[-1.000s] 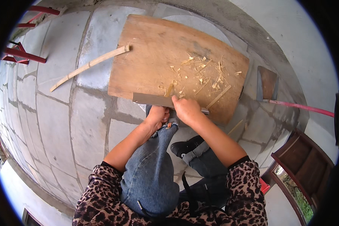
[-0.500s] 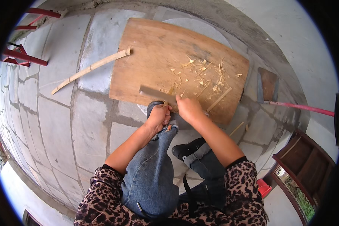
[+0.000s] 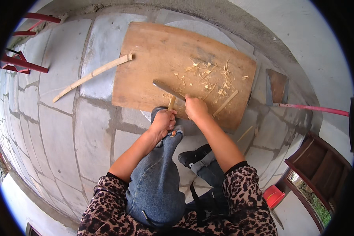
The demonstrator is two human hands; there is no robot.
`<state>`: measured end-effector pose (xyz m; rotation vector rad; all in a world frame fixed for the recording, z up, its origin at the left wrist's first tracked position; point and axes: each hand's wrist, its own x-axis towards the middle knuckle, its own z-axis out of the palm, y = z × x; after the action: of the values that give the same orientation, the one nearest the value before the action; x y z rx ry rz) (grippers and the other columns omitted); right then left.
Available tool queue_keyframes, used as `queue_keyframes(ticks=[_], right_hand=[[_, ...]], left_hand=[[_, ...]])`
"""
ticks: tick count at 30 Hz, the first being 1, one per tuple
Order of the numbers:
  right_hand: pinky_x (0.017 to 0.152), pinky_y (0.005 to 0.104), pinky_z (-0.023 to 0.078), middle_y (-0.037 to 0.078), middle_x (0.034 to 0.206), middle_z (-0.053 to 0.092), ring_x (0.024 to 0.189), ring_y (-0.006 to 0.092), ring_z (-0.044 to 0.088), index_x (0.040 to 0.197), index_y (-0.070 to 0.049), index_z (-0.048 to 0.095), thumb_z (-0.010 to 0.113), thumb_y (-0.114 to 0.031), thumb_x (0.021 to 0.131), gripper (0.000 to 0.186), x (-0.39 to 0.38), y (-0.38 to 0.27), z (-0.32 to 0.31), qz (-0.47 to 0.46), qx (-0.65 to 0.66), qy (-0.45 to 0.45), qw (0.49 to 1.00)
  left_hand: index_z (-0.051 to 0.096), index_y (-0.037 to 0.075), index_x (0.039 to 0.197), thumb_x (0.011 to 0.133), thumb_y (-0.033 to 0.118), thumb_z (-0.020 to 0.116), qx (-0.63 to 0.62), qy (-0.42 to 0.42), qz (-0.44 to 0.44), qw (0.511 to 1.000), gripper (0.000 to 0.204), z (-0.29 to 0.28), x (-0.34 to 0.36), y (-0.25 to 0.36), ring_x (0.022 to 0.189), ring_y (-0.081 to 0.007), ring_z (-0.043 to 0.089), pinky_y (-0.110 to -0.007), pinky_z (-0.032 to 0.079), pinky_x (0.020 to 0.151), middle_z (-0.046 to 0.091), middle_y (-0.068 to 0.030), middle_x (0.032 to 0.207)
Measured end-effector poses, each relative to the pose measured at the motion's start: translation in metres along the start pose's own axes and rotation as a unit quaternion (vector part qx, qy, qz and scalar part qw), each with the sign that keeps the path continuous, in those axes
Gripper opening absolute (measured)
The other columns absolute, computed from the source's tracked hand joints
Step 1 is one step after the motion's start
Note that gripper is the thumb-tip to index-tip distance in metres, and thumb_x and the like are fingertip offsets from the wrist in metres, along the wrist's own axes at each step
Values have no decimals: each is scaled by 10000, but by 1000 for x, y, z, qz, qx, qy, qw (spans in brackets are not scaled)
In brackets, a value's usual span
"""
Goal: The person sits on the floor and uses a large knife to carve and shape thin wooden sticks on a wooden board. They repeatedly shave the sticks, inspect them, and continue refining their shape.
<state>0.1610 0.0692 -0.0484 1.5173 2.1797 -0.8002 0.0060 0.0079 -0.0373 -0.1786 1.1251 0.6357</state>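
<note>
A long, pale-yellow bamboo strip (image 3: 92,74) lies at ten o'clock from the bare left hand (image 3: 163,121), its near end on the brown wooden board (image 3: 145,63). The left fingers pinch a short, flat, tan bamboo-like piece (image 3: 172,103), which points to one o'clock at the board's lower edge. The dull-grey, straight metal blade (image 3: 170,90) has swung outward and turned edge-on, uncovering that piece; this suggests a shaving stroke near its end. The bare right hand (image 3: 196,108) is wrapped round the knife's hidden handle; curly, straw-coloured shavings (image 3: 224,91) lie toward two o'clock.

Yellowish strip (image 3: 171,103) — leopard-print sleeves (image 3: 242,188)
</note>
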Motion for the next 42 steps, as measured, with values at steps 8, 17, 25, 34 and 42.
queue_keyframes(ticks=[8,17,25,34,42], right_hand=[[659,479,529,202,792,668,765,362,670,1067,-7,523,452,-74,849,239,-5,-8,-3,-1,6,-26,1000],[678,485,520,207,862,662,806,366,657,1087,-9,519,456,-82,859,247,6,-3,1,42,44,-9,998],[763,418,511,208,1077,569,936,339,599,1255,-13,478,621,-150,824,474,-37,16,37,19,43,233,971],[709,242,480,42,990,598,784,89,570,1099,27,606,560,-113,936,220,-131,-58,-104,-140,690,152,694],[535,205,454,18,684,588,574,61,523,945,43,662,480,-207,990,312,-254,-62,-177,-108,732,347,576]], left_hand=[[467,78,909,970,171,391,3,-3,0,1000,135,-2,-3,2,420,-73,228,-238,186,384,297,47,554],[492,75,894,1022,375,325,-54,-86,13,995,367,-52,-56,1,433,-81,235,-233,223,407,285,39,563],[565,105,1077,1017,294,401,93,-101,206,969,257,-45,-77,4,576,-65,392,-201,304,518,486,23,667],[598,52,1037,1009,193,439,328,-118,381,856,214,10,-136,6,696,-72,466,-222,412,650,511,21,745],[619,-9,926,997,185,468,461,-153,435,759,255,66,-268,2,672,-81,473,-229,417,638,523,4,700]])
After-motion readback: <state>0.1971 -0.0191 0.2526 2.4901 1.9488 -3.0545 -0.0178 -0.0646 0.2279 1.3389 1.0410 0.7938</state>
